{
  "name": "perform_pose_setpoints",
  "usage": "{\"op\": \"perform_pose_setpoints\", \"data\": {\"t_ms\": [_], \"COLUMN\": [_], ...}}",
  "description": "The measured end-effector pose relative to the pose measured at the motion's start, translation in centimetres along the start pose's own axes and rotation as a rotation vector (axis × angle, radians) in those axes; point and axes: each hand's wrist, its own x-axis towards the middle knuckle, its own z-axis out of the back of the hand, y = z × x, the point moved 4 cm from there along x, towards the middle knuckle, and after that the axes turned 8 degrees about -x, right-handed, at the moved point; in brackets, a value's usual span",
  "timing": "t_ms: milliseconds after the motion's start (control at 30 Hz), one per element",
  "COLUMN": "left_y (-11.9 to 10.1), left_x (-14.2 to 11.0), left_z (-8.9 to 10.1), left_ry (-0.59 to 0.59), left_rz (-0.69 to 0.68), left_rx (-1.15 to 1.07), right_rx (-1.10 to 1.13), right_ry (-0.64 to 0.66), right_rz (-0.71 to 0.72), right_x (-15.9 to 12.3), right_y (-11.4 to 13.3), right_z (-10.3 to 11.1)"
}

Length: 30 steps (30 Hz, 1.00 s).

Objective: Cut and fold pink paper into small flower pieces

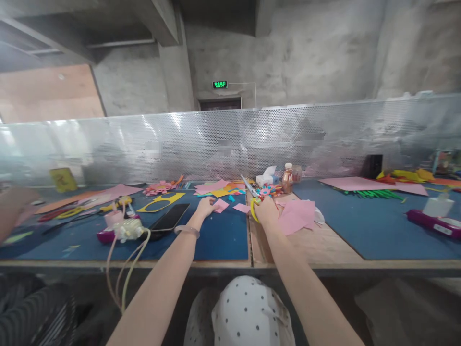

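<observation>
My right hand (266, 210) is closed round the yellow handles of a pair of scissors (249, 185); their blades point up and away to the left, slightly apart. My left hand (206, 207) is curled at the left edge of a small pink paper square (221, 205), fingertips on it. A second small pink paper piece (241, 207) lies flat between my two hands. Larger pink paper sheets (297, 216) rest just right of my right hand. Beyond that hand sits a pink, orange and blue paper flower (267, 190), partly hidden by it.
A black phone (170, 219) and a power strip (129, 229) with hanging cords lie to the left. Behind are coloured paper scraps (212, 186), a bottle (287, 179) and a tissue pack (265, 179). A purple glue gun (434, 223) lies right. Another person's arm (14, 211) reaches in at far left.
</observation>
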Motion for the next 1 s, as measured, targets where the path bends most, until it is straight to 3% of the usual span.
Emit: {"op": "perform_pose_setpoints", "data": {"t_ms": [100,267,400,567,700,833,1000], "left_y": [-1.7,-5.7,-7.3,-7.3,-7.6,-7.4,-5.6], "left_x": [-0.3,-1.6,-2.1,-1.8,-1.8,-1.8,-2.0], "left_z": [-0.1,-2.7,-4.1,-5.1,-4.5,-2.1,1.2], "left_ry": [-0.121,0.089,0.147,0.183,0.146,-0.01,-0.244], "left_rz": [-0.147,-0.561,-0.755,-0.782,-0.756,-0.701,-0.532], "left_rx": [0.174,0.371,0.526,0.628,0.575,0.471,0.437], "right_rx": [-0.017,-0.045,-0.038,0.014,0.02,0.017,0.041], "right_ry": [-0.009,-0.01,0.008,0.057,0.066,0.072,0.069], "right_rz": [0.009,0.026,0.022,0.0,-0.025,-0.041,-0.014], "right_x": [0.1,-0.1,-0.2,0.0,0.1,0.1,0.1], "right_y": [-0.1,0.0,0.1,-0.2,-0.4,-0.4,-0.3], "right_z": [-0.2,0.1,0.2,-0.1,-0.1,0.1,0.3]}}
